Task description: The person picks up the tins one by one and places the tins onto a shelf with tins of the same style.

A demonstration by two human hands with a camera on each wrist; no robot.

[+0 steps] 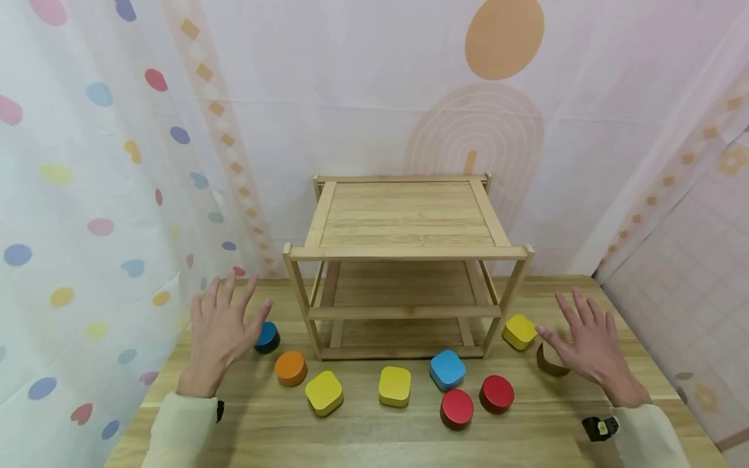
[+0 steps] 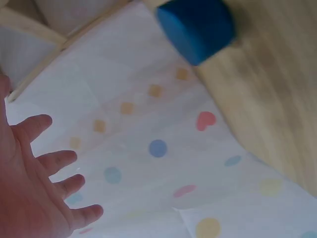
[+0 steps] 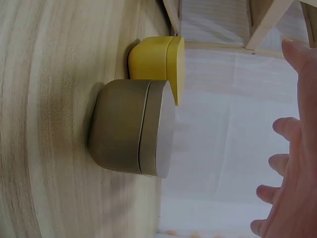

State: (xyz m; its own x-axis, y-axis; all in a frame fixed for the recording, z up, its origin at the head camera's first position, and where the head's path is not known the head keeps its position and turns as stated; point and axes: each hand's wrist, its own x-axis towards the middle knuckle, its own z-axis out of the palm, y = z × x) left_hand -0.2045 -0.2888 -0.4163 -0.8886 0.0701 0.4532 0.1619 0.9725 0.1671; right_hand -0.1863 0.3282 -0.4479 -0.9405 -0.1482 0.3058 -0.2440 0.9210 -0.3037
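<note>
My left hand (image 1: 219, 335), fingers spread and holding nothing, hovers over the left side of the table. Just beside its thumb stands a dark blue round tin (image 1: 267, 338), also visible in the left wrist view as a blue tin (image 2: 198, 29). On the right, my empty right hand (image 1: 593, 351) is spread above a gold-brown round tin (image 1: 549, 364) and partly covers it. In the right wrist view this gold-brown tin (image 3: 121, 126) shows a lid seam, with a yellow tin (image 3: 153, 57) close behind. That yellow square tin (image 1: 519, 331) sits left of my right thumb.
A two-tier wooden rack (image 1: 409, 253) stands mid-table against the curtain (image 1: 351, 84). Along its front lie an orange tin (image 1: 290, 368), two yellow tins, one being this left one (image 1: 324, 392), a light blue tin (image 1: 447, 369) and two red tins, including the right one (image 1: 497, 393).
</note>
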